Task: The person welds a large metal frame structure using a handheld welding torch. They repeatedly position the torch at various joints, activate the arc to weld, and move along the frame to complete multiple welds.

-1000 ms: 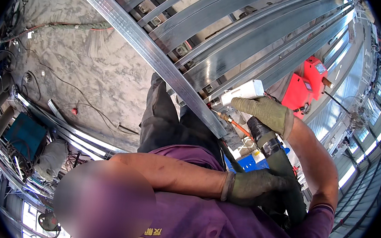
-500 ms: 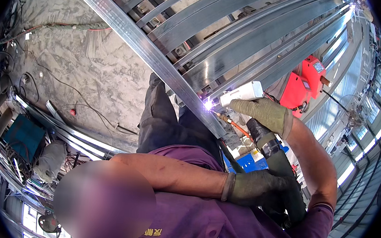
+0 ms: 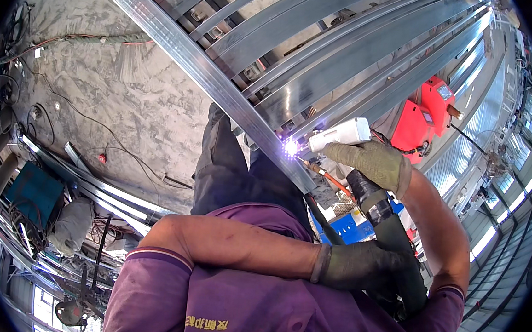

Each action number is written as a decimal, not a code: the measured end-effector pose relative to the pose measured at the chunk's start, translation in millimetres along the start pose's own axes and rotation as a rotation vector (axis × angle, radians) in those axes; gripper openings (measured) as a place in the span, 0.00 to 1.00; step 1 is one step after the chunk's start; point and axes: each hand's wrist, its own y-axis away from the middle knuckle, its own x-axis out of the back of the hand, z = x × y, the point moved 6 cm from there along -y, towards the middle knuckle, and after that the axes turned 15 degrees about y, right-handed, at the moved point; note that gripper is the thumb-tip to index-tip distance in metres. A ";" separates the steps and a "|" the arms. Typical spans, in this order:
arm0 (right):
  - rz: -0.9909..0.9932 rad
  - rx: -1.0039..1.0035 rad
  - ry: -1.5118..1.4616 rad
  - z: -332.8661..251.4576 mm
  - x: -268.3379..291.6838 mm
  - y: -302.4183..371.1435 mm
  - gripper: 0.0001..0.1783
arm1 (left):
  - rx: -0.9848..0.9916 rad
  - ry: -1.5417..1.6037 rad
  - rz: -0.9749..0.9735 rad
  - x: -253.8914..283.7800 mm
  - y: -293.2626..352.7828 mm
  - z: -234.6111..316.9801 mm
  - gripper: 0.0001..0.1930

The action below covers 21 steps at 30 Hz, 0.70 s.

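My right hand (image 3: pixel 374 164), in an olive work glove, is closed around a white welding gun (image 3: pixel 343 135). At the gun's tip a bright violet-white arc (image 3: pixel 291 147) glows against a long square metal tube (image 3: pixel 181 51), where a crossing bar meets it. A thin brass-tipped nozzle (image 3: pixel 309 165) with an orange hose (image 3: pixel 338 184) reaches to the same spot. My left hand (image 3: pixel 362 263), in a matching glove, lies across my chest, wrapped round a thick black sheathed cable (image 3: pixel 393 231). Its fingertips are hidden.
Parallel metal bars (image 3: pixel 346 46) form a large frame ahead. Red machines (image 3: pixel 414 125) stand beyond my right hand, with a blue object (image 3: pixel 348 229) below it. Cables (image 3: pixel 116 137) trail over the concrete floor at left. A teal box (image 3: pixel 35 191) stands among metal lengths at far left.
The white gun has shifted slightly right and tilted a little. The arc stays at about the same place on the tube. Both hands keep their holds.
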 end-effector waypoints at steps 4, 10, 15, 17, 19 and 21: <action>0.010 -0.026 -0.057 -0.5 -0.3 2.1 0.28 | -0.013 -0.016 0.028 1.3 1.8 -1.8 0.20; 0.040 -0.078 -0.163 -4.4 0.6 12.1 0.35 | 0.043 -0.015 -0.030 3.5 -2.0 -4.2 0.26; 0.045 -0.148 -0.173 -12.2 7.0 32.0 0.35 | 0.095 -0.116 -0.026 9.3 0.0 -12.4 0.26; 0.072 -0.167 -0.209 -0.7 4.1 40.8 0.34 | 0.096 -0.150 -0.018 7.5 -2.0 -15.2 0.26; 0.181 -0.076 -0.335 -14.6 12.5 56.9 0.31 | 0.122 -0.218 -0.010 5.7 -4.6 -16.4 0.27; 0.247 0.000 -0.420 -23.4 20.2 68.2 0.29 | 0.136 -0.361 0.023 6.7 -6.5 -15.3 0.27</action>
